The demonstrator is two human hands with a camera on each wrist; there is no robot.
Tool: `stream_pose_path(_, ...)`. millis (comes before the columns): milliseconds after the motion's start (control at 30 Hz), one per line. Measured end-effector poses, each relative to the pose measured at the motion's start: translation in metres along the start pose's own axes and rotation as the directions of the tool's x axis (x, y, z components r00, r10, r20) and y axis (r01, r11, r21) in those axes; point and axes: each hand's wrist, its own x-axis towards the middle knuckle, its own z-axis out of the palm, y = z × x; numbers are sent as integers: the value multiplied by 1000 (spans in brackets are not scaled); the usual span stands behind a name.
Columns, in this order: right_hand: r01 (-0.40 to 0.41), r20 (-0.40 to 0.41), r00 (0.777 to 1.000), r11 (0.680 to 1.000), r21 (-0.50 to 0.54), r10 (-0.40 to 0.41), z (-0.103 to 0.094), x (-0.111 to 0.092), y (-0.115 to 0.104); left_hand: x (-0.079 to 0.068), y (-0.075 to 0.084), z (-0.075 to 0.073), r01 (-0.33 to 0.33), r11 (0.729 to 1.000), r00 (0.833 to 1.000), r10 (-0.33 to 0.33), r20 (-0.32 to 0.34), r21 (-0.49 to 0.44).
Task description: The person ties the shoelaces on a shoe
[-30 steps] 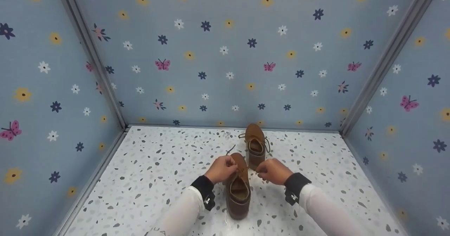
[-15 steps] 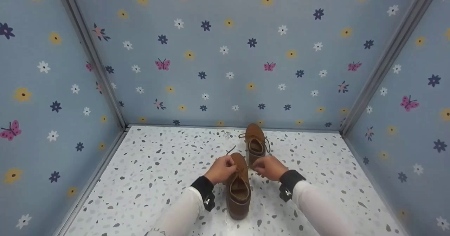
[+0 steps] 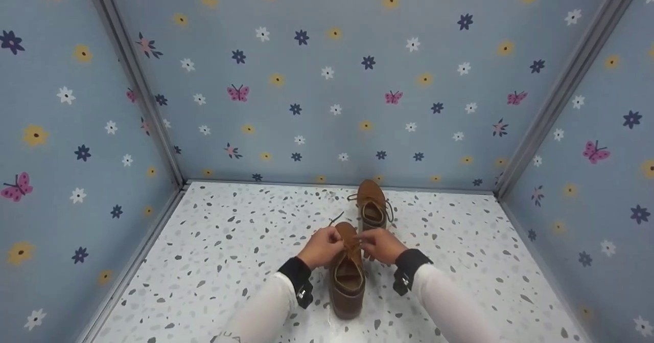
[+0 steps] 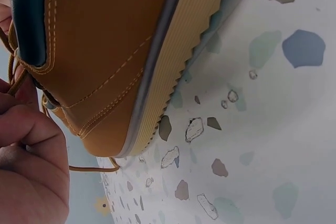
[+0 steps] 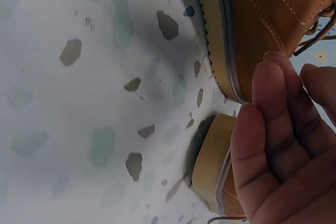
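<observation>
A brown lace-up shoe [image 3: 347, 304] stands on the speckled floor, toe pointing away from me. My left hand [image 3: 322, 247] is at its left side, pinching a shoelace [image 4: 94, 169] whose free end sticks out past the fingers. On the other side my right hand [image 3: 383, 246] reaches over the laces, fingers slightly bent and thumb near them. In the right wrist view, nothing shows in the fingers of this hand [image 5: 289, 150]; a dark lace tip [image 5: 302, 51] lies close to the fingertips. The knot area is partly hidden by the hands.
A matching brown shoe [image 3: 369, 193] stands farther back, near the wall, its laces hanging to both sides. Blue panels [image 3: 306, 87] with flowers and butterflies enclose the white speckled floor [image 3: 235, 251] at the back, left and right.
My right hand has moved left from beside the nearer shoe to over its laces. The left hand keeps its pinch on the shoelace, and both shoes stay where they were.
</observation>
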Motion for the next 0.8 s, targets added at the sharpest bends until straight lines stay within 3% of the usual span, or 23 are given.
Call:
stream_pose_path(267, 53, -76, 996, 998, -30, -55, 16, 3, 1, -1, -3, 2, 7, 1000, 1000, -8, -14, -21)
stream_pose_path(567, 122, -197, 965, 962, -243, -172, 24, 2, -2, -1, -5, 3, 13, 1000, 999, -13, -35, -25)
stream_pose_path(800, 88, -228, 963, 966, -243, -145, 17, -1, -2, -2, -3, 3, 4, 999, 1000, -5, -28, -37)
